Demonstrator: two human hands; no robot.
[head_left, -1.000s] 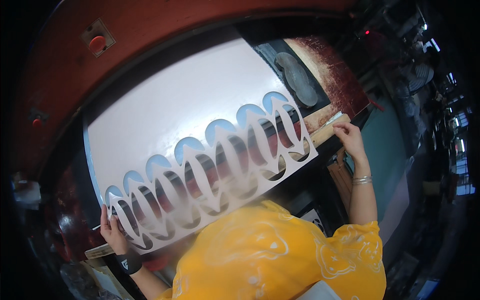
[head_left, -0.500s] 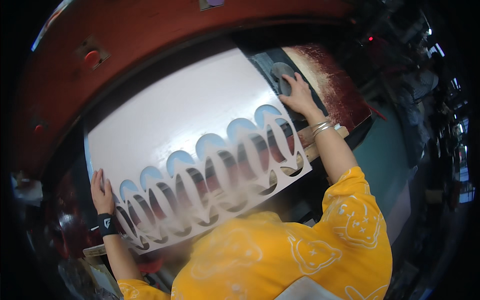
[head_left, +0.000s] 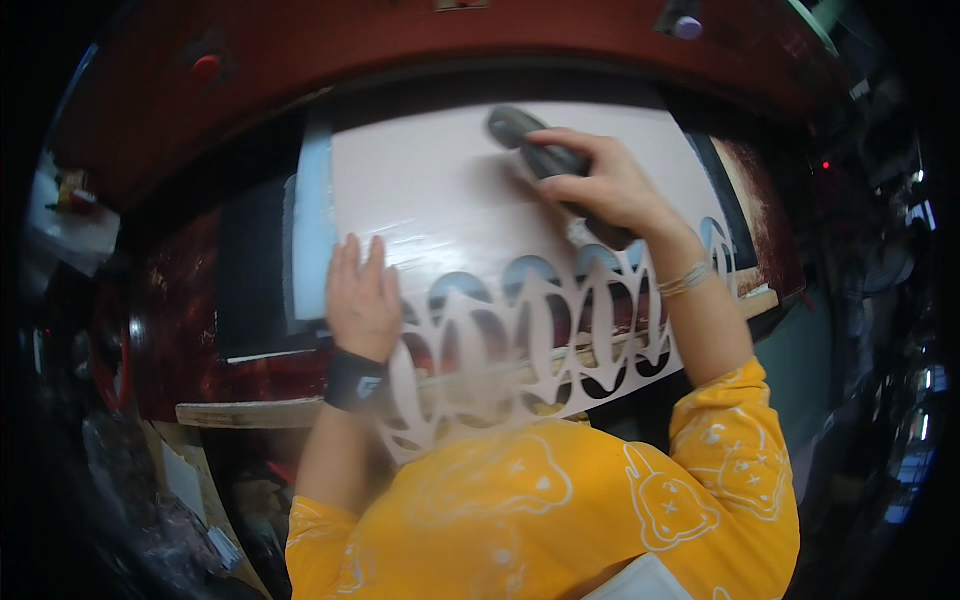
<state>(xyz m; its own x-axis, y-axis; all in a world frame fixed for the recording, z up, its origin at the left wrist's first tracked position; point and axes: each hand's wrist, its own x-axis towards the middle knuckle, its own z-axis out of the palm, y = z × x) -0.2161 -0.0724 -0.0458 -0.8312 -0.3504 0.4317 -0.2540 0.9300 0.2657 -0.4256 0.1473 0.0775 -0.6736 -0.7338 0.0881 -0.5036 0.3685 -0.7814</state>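
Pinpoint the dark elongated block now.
In the head view, the dark block is in the right hand, over the white sheet, farther right than the left hand.

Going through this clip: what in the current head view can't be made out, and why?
All in the head view:
Part of the dark sole-shaped piece: hidden by the right hand gripping it.
Whether that piece touches the white sheet: blurred.
What lies beneath the left hand: covered by the hand itself.
The sheet's near edge, toward the yellow shirt: lost in hazy blur.
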